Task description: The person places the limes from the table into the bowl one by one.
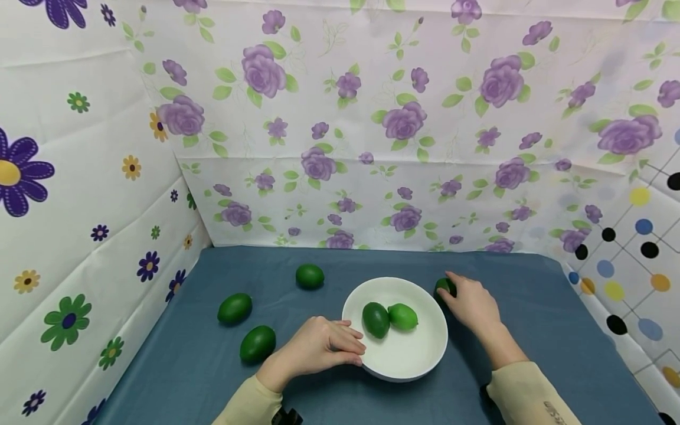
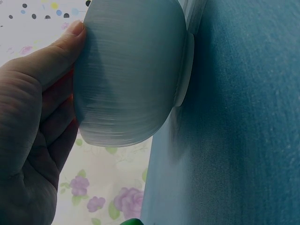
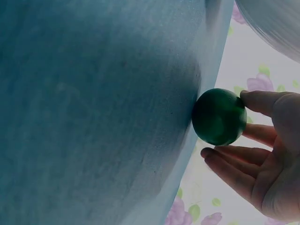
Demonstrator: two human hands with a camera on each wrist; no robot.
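Note:
My left hand (image 1: 324, 345) grips the left rim of a white bowl (image 1: 395, 369), its fingers over the edge. In the left wrist view the thumb (image 2: 63, 49) lies against the pale outer wall of the bowl (image 2: 131, 70). Inside the bowl lie a dark green oval fruit (image 1: 375, 320) and a lighter green lime (image 1: 403, 317), side by side. Right of the bowl, my right hand (image 1: 473, 304) holds another dark green fruit (image 3: 219, 117) between thumb and fingers, low at the tabletop. The hand partly hides this fruit in the head view.
Three more dark green fruits lie left of the bowl: one at the back (image 1: 310, 276), one at the far left (image 1: 235, 309) and one (image 1: 258, 344) close to my left wrist. A blue cloth (image 1: 175, 366) covers the table. Patterned sheets (image 1: 340, 118) stand behind and at both sides.

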